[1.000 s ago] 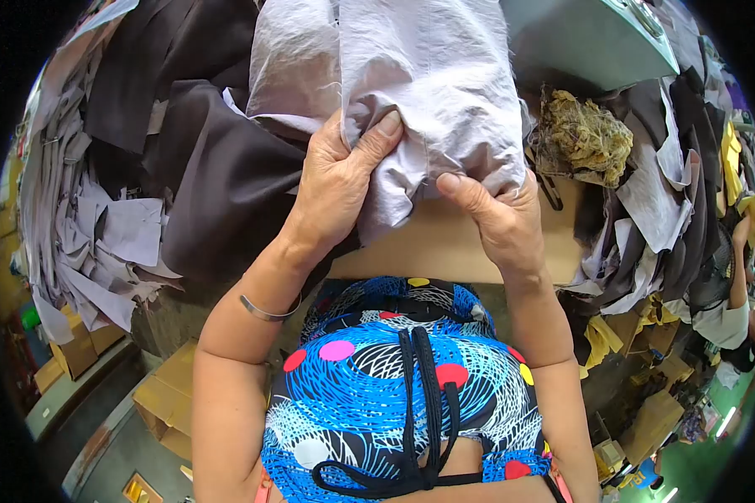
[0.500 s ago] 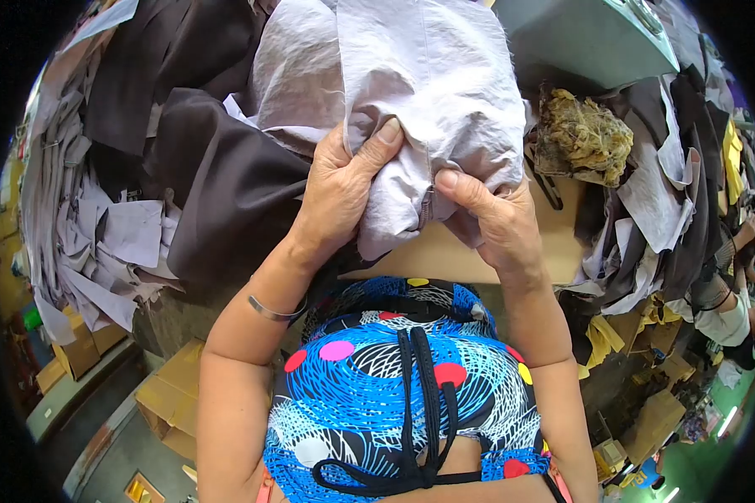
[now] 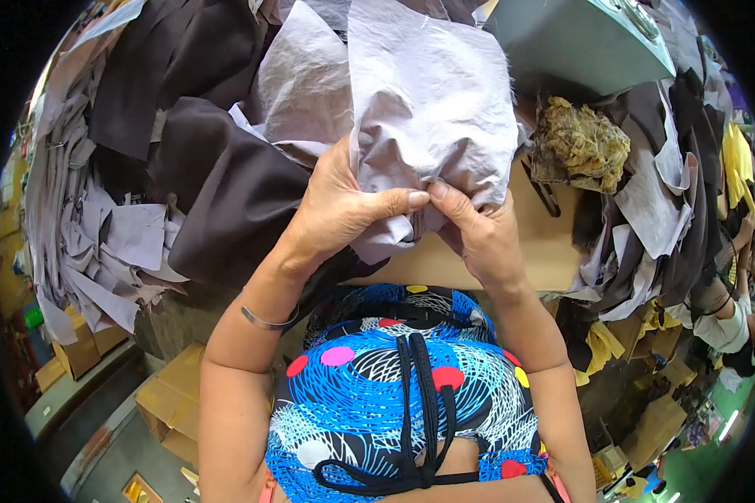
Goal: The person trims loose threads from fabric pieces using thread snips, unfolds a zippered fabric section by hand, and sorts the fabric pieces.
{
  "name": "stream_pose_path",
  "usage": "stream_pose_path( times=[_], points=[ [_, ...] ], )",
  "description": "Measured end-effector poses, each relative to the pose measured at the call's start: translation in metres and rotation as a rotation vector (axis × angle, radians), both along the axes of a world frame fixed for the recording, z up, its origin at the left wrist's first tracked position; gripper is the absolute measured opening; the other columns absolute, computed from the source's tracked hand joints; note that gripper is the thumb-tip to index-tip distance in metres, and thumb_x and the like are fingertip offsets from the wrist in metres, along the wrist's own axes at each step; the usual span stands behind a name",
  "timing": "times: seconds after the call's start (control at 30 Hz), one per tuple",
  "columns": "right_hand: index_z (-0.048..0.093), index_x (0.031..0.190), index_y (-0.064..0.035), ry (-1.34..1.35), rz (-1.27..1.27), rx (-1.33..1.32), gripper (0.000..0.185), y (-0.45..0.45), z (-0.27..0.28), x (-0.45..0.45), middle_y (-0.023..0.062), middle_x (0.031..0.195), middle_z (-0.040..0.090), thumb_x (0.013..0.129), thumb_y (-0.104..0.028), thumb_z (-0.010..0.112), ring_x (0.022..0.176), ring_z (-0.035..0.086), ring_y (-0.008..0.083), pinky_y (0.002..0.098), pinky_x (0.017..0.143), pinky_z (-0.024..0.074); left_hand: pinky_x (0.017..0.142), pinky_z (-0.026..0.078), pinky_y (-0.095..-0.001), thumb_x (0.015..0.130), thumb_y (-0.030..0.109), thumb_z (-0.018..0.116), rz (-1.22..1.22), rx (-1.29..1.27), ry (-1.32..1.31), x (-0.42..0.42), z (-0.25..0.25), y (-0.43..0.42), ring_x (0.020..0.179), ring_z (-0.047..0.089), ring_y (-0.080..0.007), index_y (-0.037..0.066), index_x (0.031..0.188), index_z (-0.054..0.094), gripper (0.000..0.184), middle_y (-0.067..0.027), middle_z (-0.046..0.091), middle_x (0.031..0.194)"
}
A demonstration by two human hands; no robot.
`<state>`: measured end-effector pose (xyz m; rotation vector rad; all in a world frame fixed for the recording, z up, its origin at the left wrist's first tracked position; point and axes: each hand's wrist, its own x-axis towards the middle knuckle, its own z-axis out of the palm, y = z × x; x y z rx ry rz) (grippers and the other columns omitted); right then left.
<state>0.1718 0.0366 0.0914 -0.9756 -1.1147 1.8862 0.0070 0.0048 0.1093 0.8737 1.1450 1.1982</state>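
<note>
While pale cloth (image 3: 432, 92) is bunched at upper centre | its fold is clamped by left fingers (image 3: 394, 202) and right fingers (image 3: 459, 206) | even tension seems required for shifting.

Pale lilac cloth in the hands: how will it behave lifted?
Likely floppy: the pale lilac cloth bunches and creases where pinched. Probably light, judging by thin edges. Loose threads along one edge suggest fraying if dragged.

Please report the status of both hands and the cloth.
Left hand and right hand gripping pale cloth, thumbs meeting. Cloth bunched at lower edge, above table. Dark fabric lies close beside left hand.
</note>
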Motion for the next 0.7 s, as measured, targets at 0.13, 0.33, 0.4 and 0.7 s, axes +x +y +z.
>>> stream_pose_path(
  times=[0.13, 0.33, 0.4, 0.7],
  points=[
    [0.061, 0.1, 0.0012, -0.002, -0.057, 0.035, 0.024, -0.009, -0.009, -0.001, 0.0021, 0.087, 0.062, 0.083, -0.015, 0.065, 0.078, 0.054, 0.0084, 0.023, 0.069, 0.0446, 0.075, 0.05, -0.0243, 0.069, 0.001, 0.074, 0.063, -0.078, -0.059, 0.005, -0.01, -0.007, 0.086, 0.057, -0.0092, -0.001, 0.115, 0.048, 0.052, -0.0045, 0.059, 0.099],
    [0.058, 0.105, 0.0016, 0.179, 0.056, -0.196, 0.032, 0.007, -0.015, 0.024, 0.0078, 0.092, 0.063, 0.081, -0.018, 0.061, 0.083, 0.061, 0.0131, 0.0245, 0.072, 0.0495, 0.067, 0.049, -0.0232, 0.071, 0.007, 0.073, -0.111, -0.221, -0.05, -0.002, -0.018, -0.026, 0.071, 0.058, -0.0085, -0.001, 0.097, 0.06, 0.03, -0.0025, 0.063, 0.081],
    [0.049, 0.118, 0.0036, 0.249, -0.032, -0.216, 0.046, 0.022, -0.007, 0.026, 0.011, 0.106, 0.06, 0.082, -0.025, 0.057, 0.094, 0.059, 0.0155, 0.0277, 0.081, 0.048, 0.065, 0.048, -0.0231, 0.071, 0.01, 0.073, -0.203, -0.251, -0.002, -0.005, -0.018, -0.038, 0.067, 0.058, -0.0082, -0.001, 0.09, 0.062, 0.024, -0.0028, 0.063, 0.075],
    [0.062, 0.098, 0.0006, -0.392, 0.322, 0.37, 0.029, 0.096, 0.02, 0.019, 0.0037, 0.086, 0.06, 0.078, -0.02, 0.068, 0.079, 0.054, 0.0077, 0.0218, 0.069, 0.0428, 0.054, 0.044, -0.0224, 0.074, 0.017, 0.076, -0.405, -0.287, 0.107, 0.003, -0.015, -0.059, 0.057, 0.049, -0.0043, -0.001, 0.08, 0.063, 0.023, 0.0016, 0.058, 0.064]
  ],
)
